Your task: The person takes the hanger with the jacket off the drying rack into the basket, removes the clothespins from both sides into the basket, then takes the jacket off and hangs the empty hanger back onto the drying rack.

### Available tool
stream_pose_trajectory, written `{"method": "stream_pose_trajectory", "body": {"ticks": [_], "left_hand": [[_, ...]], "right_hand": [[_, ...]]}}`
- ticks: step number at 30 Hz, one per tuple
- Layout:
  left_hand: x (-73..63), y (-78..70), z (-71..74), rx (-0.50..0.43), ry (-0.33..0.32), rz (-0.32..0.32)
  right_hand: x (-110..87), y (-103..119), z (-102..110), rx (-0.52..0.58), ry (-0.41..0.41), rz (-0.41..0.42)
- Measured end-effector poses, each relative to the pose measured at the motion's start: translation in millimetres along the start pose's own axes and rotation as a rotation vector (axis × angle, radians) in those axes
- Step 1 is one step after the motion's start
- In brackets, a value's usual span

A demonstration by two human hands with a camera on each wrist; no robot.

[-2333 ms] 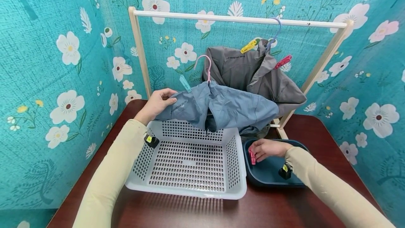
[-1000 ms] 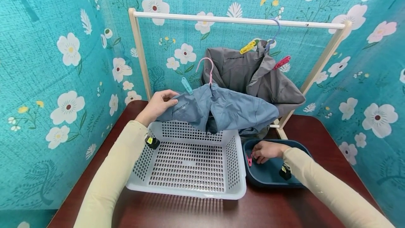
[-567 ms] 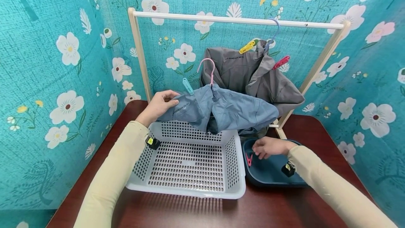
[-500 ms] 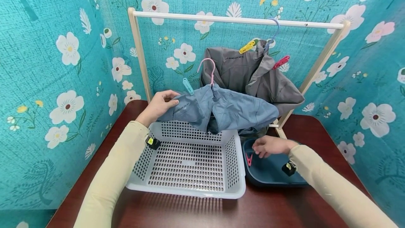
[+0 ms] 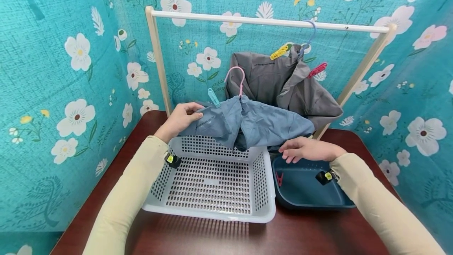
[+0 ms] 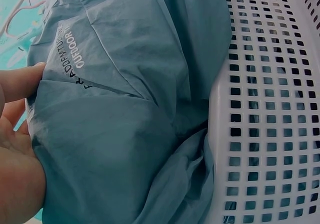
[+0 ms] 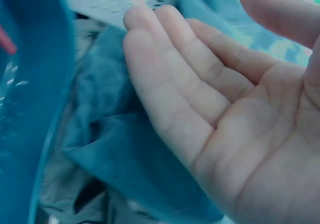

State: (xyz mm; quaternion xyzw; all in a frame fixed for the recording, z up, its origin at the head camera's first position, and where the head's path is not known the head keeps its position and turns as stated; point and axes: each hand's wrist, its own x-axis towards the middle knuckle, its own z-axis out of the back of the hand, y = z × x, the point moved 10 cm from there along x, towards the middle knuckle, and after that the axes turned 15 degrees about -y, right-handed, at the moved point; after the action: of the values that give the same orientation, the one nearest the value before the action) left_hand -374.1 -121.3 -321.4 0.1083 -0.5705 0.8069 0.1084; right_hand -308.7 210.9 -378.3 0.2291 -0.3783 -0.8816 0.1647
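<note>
My left hand (image 5: 180, 119) pinches the shoulder of a blue-grey jacket (image 5: 269, 119) between thumb and fingers; printed lettering shows beside the thumb in the left wrist view. The jacket is on a pink hanger (image 5: 241, 80), whose hook is off the rail. A light-blue clothespin (image 5: 214, 97) stands on its shoulder near my left hand. Over the back rim of a dark-blue basin (image 5: 315, 204), my right hand (image 5: 306, 148) has its fingers extended and holds nothing, close to the jacket's sleeve end. A pink clothespin (image 5: 279, 179) lies inside the basin at its left wall.
Behind, a wooden rack with a white rail (image 5: 269, 21) carries a grey jacket (image 5: 263, 70) on a purple hanger (image 5: 313, 34), with a yellow clothespin (image 5: 280, 52) and a red clothespin (image 5: 317, 70). A perforated white basket (image 5: 209, 216) stands on the brown table (image 5: 198, 241) below the blue-grey jacket.
My right hand has let go of the pink clothespin inside the basin and risen toward the sleeve. My left hand keeps its hold; the blue-grey jacket and hanger have shifted slightly right.
</note>
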Motion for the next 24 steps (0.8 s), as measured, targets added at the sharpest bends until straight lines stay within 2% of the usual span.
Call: {"method": "stream_pose_trajectory", "body": {"ticks": [7, 13, 19, 24], "left_hand": [[-2.0, 4.1, -1.3, 0.011, -0.006, 0.03], [-5.0, 3.5, -1.8, 0.019, -0.005, 0.04], [-6.8, 3.0, -7.0, 0.021, 0.018, 0.039], [-8.7, 1.9, -11.6, 0.016, 0.037, 0.034]], "right_hand": [[1.4, 36, 9, 0.069, -0.03, 0.077], [9.0, 74, 20, 0.077, -0.123, 0.181], [16.9, 106, 27, 0.101, -0.221, 0.25], [22.9, 130, 28, 0.143, -0.263, 0.308]]}}
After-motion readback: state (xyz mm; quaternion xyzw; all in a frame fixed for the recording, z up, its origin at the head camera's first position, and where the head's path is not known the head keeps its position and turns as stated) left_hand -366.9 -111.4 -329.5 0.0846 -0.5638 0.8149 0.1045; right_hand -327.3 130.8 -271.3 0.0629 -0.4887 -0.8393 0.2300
